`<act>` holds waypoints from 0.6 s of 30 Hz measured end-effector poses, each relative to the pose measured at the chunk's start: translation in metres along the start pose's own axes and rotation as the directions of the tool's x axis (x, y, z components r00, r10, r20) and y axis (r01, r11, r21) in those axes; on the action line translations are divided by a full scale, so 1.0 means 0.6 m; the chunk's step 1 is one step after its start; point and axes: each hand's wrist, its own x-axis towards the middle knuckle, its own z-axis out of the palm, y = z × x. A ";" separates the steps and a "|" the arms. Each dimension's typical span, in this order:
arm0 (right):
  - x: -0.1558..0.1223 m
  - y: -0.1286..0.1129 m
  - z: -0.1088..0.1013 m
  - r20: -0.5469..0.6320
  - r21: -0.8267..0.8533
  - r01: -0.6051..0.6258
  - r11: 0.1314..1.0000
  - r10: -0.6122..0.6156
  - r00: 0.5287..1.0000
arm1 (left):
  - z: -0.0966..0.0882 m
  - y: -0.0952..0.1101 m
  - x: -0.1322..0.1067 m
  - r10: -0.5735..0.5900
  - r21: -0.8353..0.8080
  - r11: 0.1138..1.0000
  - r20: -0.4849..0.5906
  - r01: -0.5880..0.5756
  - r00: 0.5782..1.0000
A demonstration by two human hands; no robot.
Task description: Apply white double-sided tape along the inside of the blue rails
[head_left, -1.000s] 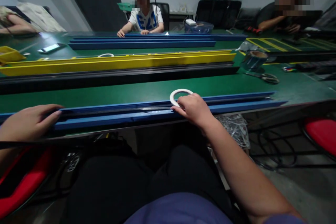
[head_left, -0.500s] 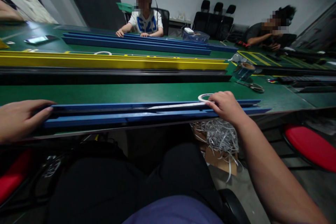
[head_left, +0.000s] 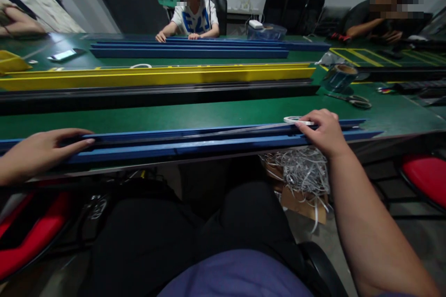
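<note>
Left hand open, fingers flat on the blue channel. Right hand curled, pinching a white tape roll at the channel's top edge; tape strip runs left along the channel. Beyond, on the green bench: yellow channel, scissors, wide tape roll.

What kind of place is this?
Probably a workshop or small production room: long green workbenches, a blue rail and a yellow rail laid along them, a white tape roll and scissors.
</note>
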 end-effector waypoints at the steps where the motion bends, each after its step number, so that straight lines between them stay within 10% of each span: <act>1: 0.001 0.000 -0.001 0.017 0.015 -0.019 1.000 0.018 1.000 | -0.005 0.022 -0.004 -0.031 -0.025 0.999 0.009 0.031 0.999; 10: 0.001 -0.003 -0.013 0.040 0.073 -0.014 0.997 0.012 0.999 | 0.010 0.222 0.013 0.207 0.005 0.978 0.052 -0.208 0.977; 18: -0.007 -0.006 -0.006 0.022 0.006 0.047 0.999 -0.048 0.999 | 0.029 0.308 0.042 0.600 0.150 0.787 0.041 -0.599 0.799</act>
